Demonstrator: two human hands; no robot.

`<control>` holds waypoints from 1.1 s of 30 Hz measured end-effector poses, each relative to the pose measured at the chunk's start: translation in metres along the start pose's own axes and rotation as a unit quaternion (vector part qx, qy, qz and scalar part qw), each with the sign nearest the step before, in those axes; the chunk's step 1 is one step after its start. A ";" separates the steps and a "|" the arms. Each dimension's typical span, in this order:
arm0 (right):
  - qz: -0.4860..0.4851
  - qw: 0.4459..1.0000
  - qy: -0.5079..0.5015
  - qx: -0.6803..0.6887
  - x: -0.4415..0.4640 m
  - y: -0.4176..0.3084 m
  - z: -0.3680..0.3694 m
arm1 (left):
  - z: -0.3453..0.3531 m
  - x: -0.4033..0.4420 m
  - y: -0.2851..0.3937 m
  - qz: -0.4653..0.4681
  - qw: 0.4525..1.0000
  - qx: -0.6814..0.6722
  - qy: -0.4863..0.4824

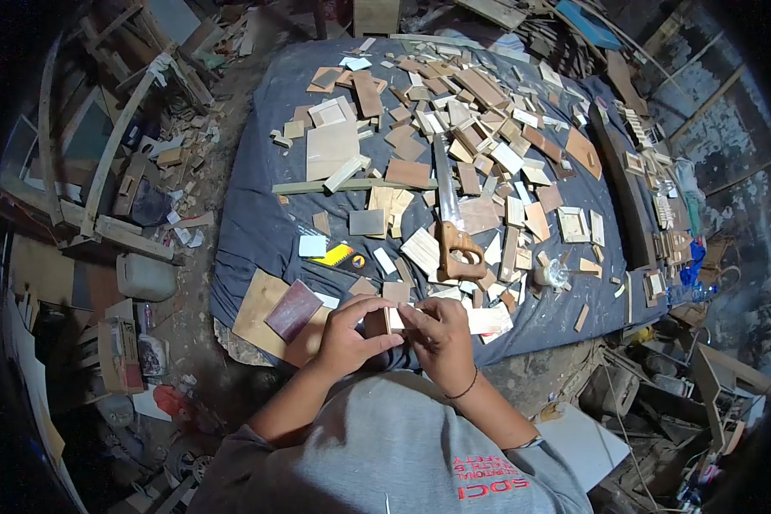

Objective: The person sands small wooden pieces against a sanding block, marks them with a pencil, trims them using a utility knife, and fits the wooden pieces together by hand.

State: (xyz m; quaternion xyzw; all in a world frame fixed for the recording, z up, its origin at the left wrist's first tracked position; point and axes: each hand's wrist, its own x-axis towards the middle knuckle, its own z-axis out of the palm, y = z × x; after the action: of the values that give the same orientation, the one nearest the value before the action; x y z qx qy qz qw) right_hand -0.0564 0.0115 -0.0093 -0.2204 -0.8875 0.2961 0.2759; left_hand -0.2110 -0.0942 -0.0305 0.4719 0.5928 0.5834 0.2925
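Note:
Close to my body, at the near edge of the cloth-covered table point(257, 163), I hold a small assembly of wood pieces point(388, 320) with a brown face and pale edges. My left hand point(353, 332) grips it from the left, thumb and fingers closed around it. On the other side my right hand point(442, 339) pinches it with bent fingers, which hide part of it. A handsaw point(461, 254) lies just beyond my hands, its blade pointing away. Left of the saw is a yellow and black packet point(343, 255). Flat boards point(293, 310) lie beside my left hand.
Many small wood offcuts point(480, 86) cover the table's far and right parts. A jar with whitish contents point(552, 275) stands at the right. A long green strip point(300, 187) lies across the left. Frames, a jug point(146, 277) and scrap crowd the floor around.

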 end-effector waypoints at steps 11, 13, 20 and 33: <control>0.182 0.960 -0.112 0.181 -0.001 -0.002 0.008 | -0.018 -0.001 0.003 0.071 0.993 0.096 -0.015; 0.191 0.959 -0.113 0.179 0.002 -0.006 0.008 | -0.018 -0.004 -0.004 0.073 0.994 0.077 0.015; 0.204 0.925 -0.130 0.294 0.009 -0.010 0.017 | -0.017 -0.004 -0.017 0.133 0.986 0.055 0.083; 0.204 0.885 -0.171 0.382 0.017 -0.015 0.010 | -0.024 -0.009 -0.012 0.143 0.987 0.041 0.064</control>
State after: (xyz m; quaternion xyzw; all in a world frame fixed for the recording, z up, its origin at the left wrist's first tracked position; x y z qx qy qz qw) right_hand -0.0791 0.0064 -0.0005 -0.2198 -0.6749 0.6948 0.1162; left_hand -0.2319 -0.1105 -0.0403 0.5245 0.5602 0.6238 0.1481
